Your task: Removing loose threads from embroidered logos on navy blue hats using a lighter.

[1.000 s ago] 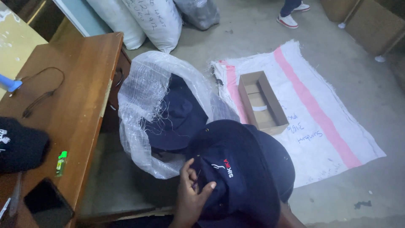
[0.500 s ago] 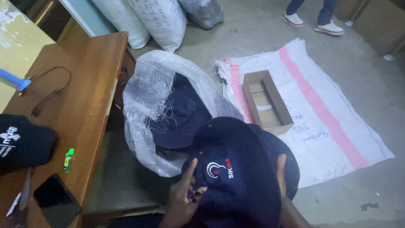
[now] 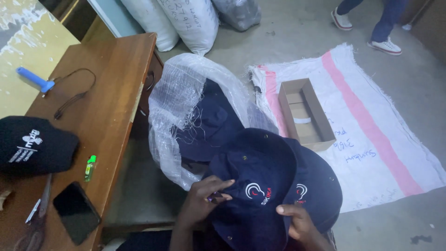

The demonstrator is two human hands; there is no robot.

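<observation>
Two bare hands grip a stack of navy caps [image 3: 272,186] low in the view, beside the desk [image 3: 107,111].

The left hand [image 3: 202,204] pinches something small and purple against the top cap's brim (too small to identify); the right hand [image 3: 299,223], partly cut off by the lower edge, curls its fingers [image 3: 285,210] onto the brim's front. More dark caps sit half hidden inside a clear woven plastic sack [image 3: 186,107] behind. A black cap [image 3: 35,146], phone [image 3: 75,212] and green lighter [image 3: 90,167] lie on the desk.
</observation>
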